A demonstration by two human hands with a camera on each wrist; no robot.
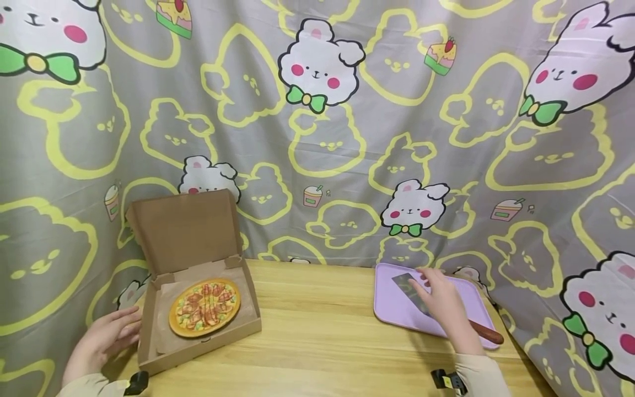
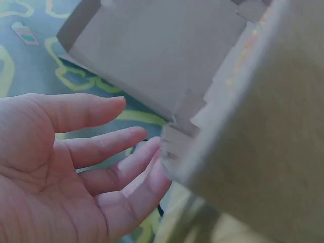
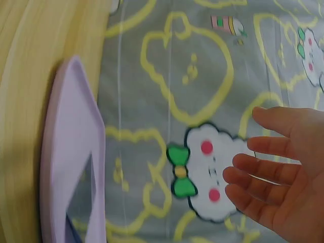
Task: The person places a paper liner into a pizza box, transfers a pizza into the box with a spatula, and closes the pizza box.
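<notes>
An open cardboard pizza box (image 1: 198, 353) stands at the left of the table, with a round pizza (image 1: 204, 307) on paper inside it. My left hand (image 1: 106, 336) is beside the box's left wall, its fingers extended. In the left wrist view its fingertips are at the box corner (image 2: 174, 157); whether they touch cannot be told. On the right, my right hand (image 1: 444, 303) hovers over a lilac tray (image 1: 387, 303), fingers loosely bent, holding nothing. Across that tray lies a flat, square-ended metal blade (image 1: 409, 292) with a brown handle (image 1: 486, 332), partly hidden by the hand and forearm.
The wooden table (image 1: 312, 320) spans between box and tray. A grey cartoon-print curtain (image 1: 327, 182) hangs behind and along both sides. The box's raised lid (image 1: 193, 234) stands close to the curtain.
</notes>
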